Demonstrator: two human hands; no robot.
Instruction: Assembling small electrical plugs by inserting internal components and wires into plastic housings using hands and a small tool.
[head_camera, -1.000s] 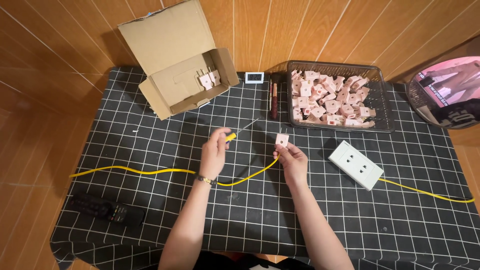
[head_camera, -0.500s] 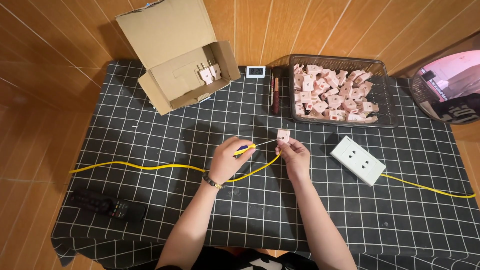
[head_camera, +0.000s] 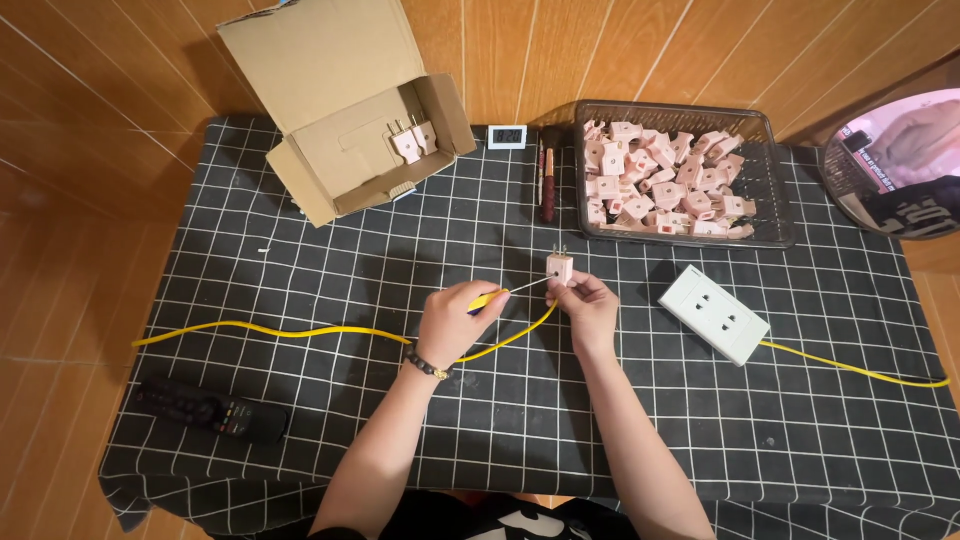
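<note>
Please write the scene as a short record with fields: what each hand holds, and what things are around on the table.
left hand: holds a yellow-handled screwdriver, tip toward the plug
right hand: holds a pink plug, prongs up
cable: yellow cable runs across the table under the hands
right of hands: white power strip
back right: wire basket full of pink plugs
back left: open cardboard box with two plugs inside
front left: black remote control
surface: black checked cloth

On your table's far edge you have an open cardboard box (head_camera: 345, 120), a small clock (head_camera: 508, 135) and a wire basket (head_camera: 770, 180); a remote (head_camera: 212, 408) lies near the left front corner.
</note>
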